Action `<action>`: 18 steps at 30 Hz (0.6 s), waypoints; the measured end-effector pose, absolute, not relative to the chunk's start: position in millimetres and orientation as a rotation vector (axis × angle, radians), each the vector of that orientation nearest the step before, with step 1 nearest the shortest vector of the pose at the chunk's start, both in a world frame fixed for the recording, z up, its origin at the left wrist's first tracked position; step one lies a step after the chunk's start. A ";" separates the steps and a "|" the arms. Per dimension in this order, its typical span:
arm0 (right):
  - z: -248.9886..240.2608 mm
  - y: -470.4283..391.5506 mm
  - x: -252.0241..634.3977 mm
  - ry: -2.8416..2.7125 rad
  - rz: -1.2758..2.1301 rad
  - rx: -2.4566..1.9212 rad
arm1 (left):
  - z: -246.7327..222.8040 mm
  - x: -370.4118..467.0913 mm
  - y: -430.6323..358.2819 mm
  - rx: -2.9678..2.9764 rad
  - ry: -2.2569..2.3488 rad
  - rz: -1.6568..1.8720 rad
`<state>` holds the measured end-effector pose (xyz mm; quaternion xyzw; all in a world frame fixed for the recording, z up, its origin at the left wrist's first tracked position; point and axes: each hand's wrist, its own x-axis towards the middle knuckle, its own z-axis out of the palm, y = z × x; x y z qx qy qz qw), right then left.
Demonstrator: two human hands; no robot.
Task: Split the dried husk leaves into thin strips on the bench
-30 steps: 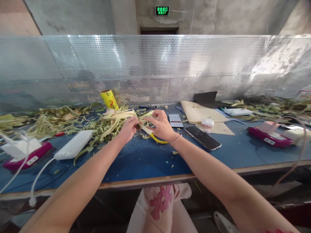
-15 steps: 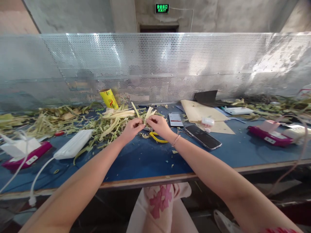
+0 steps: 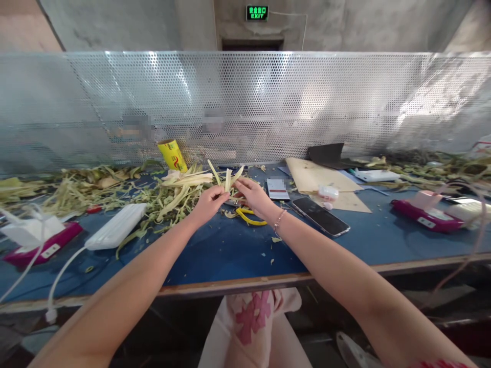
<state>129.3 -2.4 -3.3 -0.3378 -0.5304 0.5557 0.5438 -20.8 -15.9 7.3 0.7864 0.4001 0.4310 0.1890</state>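
Note:
Pale green-yellow leaf strips (image 3: 228,179) stand fanned out between my two hands, above the blue table. My left hand (image 3: 210,203) is closed on the base of the strips, fingertips pinched together. From the right, my right hand (image 3: 255,197) touches the strips with its fingers closed around one splayed piece; its fingertips are partly hidden. Just below my right hand lies a yellow-handled tool (image 3: 251,219). A heap of shredded green leaves (image 3: 169,199) lies to the left of my left hand.
A phone (image 3: 321,215), a card (image 3: 277,189) and brown paper (image 3: 318,176) lie to the right. A white power bank (image 3: 116,227) and magenta power strips (image 3: 44,248) sit near the front. Behind stand a yellow roll (image 3: 172,155) and a perforated metal screen (image 3: 245,102).
My right hand has turned and its fingers have stretched out a little. The strips between my hands are now spread wider apart. My left hand has stayed nearly in place.

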 end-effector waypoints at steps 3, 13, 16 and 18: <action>-4.3 1.2 131.6 -1.350 1.132 -0.717 | 4.7 -19.6 -14.2 2.103 1.153 1.186; -7.5 1.6 133.7 -1.647 0.832 -0.665 | 0.6 -19.3 -12.0 2.062 1.063 1.148; -6.6 0.2 134.3 -1.582 0.964 -0.561 | -0.6 -20.3 -10.2 2.075 1.070 1.136; -5.7 -0.3 135.2 -1.580 1.011 -0.535 | -1.4 -21.1 -9.1 2.087 1.087 1.128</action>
